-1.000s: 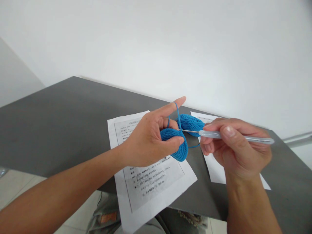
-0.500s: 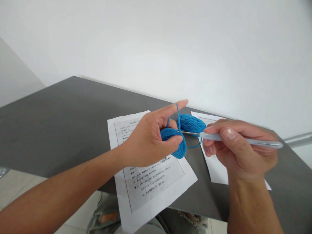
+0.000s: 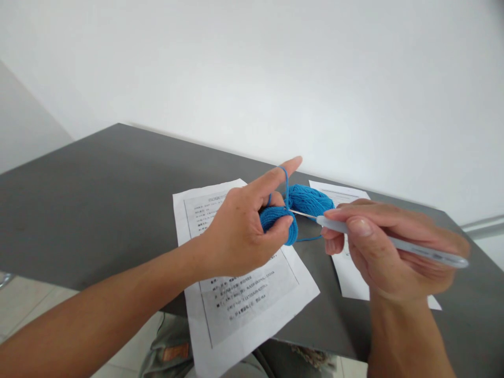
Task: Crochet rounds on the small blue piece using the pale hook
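Note:
Between the thumb and bent fingers of my left hand (image 3: 244, 231) is a small blue crochet piece (image 3: 292, 233), partly hidden by the thumb. The index finger points up and away, with a strand of blue yarn (image 3: 287, 184) looped over it and running down to the piece. My right hand (image 3: 394, 247) grips a crochet hook (image 3: 334, 224) by its clear, pale handle, pen-like. The hook's thin metal shaft reaches left to the top edge of the piece; its tip is too small to make out. Behind lies a blue yarn skein (image 3: 311, 198).
A printed sheet (image 3: 252, 320) lies under my left hand and overhangs the table's front edge. Another paper (image 3: 352, 278) is beneath my right hand. The dark grey table (image 3: 118, 199) meets a white wall (image 3: 252, 79) at the back.
The handle's rear end has swung down and to the right as my right hand turned. In my left hand the crochet piece has tilted and shows less of its face.

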A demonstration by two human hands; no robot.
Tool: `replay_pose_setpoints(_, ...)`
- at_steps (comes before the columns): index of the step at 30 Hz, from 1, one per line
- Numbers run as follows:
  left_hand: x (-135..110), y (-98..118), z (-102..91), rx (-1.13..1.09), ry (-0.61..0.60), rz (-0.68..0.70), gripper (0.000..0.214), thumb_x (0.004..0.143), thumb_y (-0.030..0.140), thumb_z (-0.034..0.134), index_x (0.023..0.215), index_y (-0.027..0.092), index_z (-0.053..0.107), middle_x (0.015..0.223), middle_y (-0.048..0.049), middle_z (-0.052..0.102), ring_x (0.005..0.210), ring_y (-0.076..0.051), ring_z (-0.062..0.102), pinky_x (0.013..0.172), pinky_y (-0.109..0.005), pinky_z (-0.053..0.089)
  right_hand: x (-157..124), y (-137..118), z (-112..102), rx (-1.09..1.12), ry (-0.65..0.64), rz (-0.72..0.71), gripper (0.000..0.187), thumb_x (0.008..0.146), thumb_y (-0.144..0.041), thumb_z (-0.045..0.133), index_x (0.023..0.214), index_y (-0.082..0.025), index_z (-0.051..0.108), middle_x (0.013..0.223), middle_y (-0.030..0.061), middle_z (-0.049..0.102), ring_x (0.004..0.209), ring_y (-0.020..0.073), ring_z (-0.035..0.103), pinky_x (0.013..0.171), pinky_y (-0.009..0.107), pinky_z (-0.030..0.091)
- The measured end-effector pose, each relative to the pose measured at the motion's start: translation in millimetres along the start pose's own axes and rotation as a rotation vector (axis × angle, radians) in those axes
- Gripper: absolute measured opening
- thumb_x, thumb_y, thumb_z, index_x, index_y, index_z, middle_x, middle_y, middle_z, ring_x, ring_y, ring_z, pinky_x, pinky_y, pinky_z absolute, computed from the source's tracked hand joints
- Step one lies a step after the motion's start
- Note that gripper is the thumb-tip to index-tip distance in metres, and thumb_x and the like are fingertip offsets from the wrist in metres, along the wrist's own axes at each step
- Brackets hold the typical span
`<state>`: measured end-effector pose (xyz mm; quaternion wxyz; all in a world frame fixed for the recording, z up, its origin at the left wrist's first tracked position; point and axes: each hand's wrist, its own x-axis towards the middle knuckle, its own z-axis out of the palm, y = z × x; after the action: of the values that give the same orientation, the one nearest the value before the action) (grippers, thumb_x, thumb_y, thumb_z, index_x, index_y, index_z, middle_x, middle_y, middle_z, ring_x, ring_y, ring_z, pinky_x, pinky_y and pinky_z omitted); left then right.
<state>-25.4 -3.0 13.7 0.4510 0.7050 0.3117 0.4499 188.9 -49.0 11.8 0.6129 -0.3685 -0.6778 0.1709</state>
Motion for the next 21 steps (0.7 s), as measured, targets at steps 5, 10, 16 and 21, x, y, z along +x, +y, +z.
replay_pose_setpoints(5, -0.1, 6.9, 1.4, -0.184, -0.018, -0.079, 0.083, 0.089, 0.009, 0.072, 0.169, 0.021, 0.051, 0.07, 0.0074, 0.057, 0.054, -0.008, 0.048, 0.05, -0.019, 0.04, 5.3, -4.2, 15.1, 0.28, 0.111, 0.234, 0.014, 0.098, -0.035, 0.083, 0.095, -0.024, 0.09, 0.068, 0.0019, 0.079, 0.043, 0.0114, 0.063, 0.036, 0.024, 0.051)
replay_pose_setpoints(10, 2.0, 9.8, 1.5, -0.353, -0.03, -0.156, 0.088, 0.088, 0.012, 0.077, 0.17, 0.017, 0.046, 0.071, 0.0065, 0.061, 0.055, -0.008, 0.05, 0.05, -0.019, 0.043, 7.8, -0.5, 30.4, 0.498, 0.126, 0.381, 0.023, 0.091, -0.042, 0.088, 0.088, -0.019, 0.088, 0.063, 0.0001, 0.074, 0.04, 0.0082, 0.058, 0.033, 0.017, 0.049)
replay_pose_setpoints(16, 2.5, 9.6, 2.6, -0.416, -0.01, -0.151, 0.085, 0.086, 0.009, 0.079, 0.166, 0.014, 0.052, 0.074, 0.0063, 0.064, 0.06, -0.007, 0.051, 0.052, -0.018, 0.043, 4.1, 1.2, 35.4, 0.508, 0.141, 0.409, 0.022, 0.091, -0.045, 0.088, 0.092, -0.022, 0.089, 0.067, -0.0004, 0.076, 0.042, 0.0082, 0.058, 0.034, 0.016, 0.052)
replay_pose_setpoints(21, 2.3, 10.2, 3.7, -0.457, -0.011, -0.153, 0.089, 0.079, 0.003, 0.08, 0.164, 0.011, 0.053, 0.071, 0.0079, 0.065, 0.059, -0.006, 0.05, 0.054, -0.018, 0.045, 5.3, -0.8, 36.6, 0.525, 0.128, 0.419, 0.021, 0.091, -0.043, 0.088, 0.093, -0.023, 0.088, 0.067, -0.0007, 0.077, 0.043, 0.0086, 0.06, 0.037, 0.017, 0.054)
